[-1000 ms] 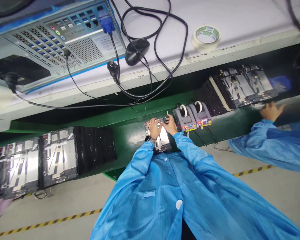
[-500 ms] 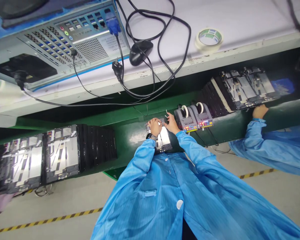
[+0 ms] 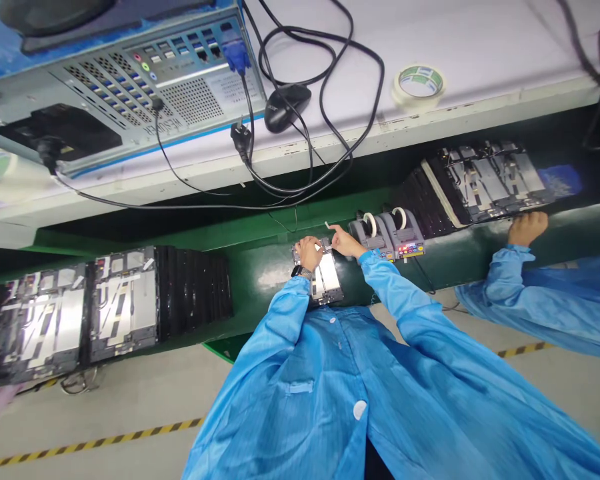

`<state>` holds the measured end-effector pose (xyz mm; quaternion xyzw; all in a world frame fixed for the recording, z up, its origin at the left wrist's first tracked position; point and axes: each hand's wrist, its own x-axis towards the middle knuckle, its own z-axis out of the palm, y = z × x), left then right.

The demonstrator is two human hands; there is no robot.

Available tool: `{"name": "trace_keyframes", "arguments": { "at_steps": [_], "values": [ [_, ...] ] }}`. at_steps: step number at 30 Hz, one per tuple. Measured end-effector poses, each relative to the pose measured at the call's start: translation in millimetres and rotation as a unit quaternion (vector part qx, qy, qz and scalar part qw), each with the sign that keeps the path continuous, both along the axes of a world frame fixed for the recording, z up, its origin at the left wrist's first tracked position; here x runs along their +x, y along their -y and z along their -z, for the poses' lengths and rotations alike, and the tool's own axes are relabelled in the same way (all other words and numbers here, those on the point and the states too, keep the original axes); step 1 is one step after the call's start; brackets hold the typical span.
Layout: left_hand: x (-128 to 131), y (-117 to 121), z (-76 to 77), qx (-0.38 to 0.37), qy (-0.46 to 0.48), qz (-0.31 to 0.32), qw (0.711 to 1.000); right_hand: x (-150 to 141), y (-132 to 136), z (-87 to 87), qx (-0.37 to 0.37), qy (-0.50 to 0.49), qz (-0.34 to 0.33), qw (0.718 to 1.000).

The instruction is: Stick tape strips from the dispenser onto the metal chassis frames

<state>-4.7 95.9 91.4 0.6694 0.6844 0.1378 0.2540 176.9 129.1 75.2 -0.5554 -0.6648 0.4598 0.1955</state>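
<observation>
A metal-backed tablet panel lies on the dark green conveyor belt, just in front of my chest. My left hand, with a watch on its wrist, grips the panel's far end. My right hand sits just right of that end, its fingers stretched out toward the corner. A small white strip sticks up close to those fingertips, not clearly held. Most of the panel's far end is hidden by my left hand.
Taped stacks of panels line the belt at left, and more lie at right past two tape dispensers. A co-worker's hand reaches that belt. Above stand a computer case, mouse, cables and masking tape.
My right hand has slid off the panel toward the right, its fingers straightening. My left hand stays on the panel. The co-worker's hand has shifted along the belt's edge.
</observation>
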Motion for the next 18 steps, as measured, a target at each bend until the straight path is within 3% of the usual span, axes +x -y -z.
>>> {"name": "trace_keyframes", "arguments": {
  "at_steps": [4, 18],
  "values": [
    [-4, -7, -0.1, -0.017, 0.000, 0.004, 1.000, -10, -8, -4.9, 0.006, 0.058, -0.094, 0.994],
    [-6, -11, -3.2, -0.036, -0.006, 0.013, 0.999, -29, -26, -24.9, 0.021, 0.208, -0.172, 0.963]
  ]
}}
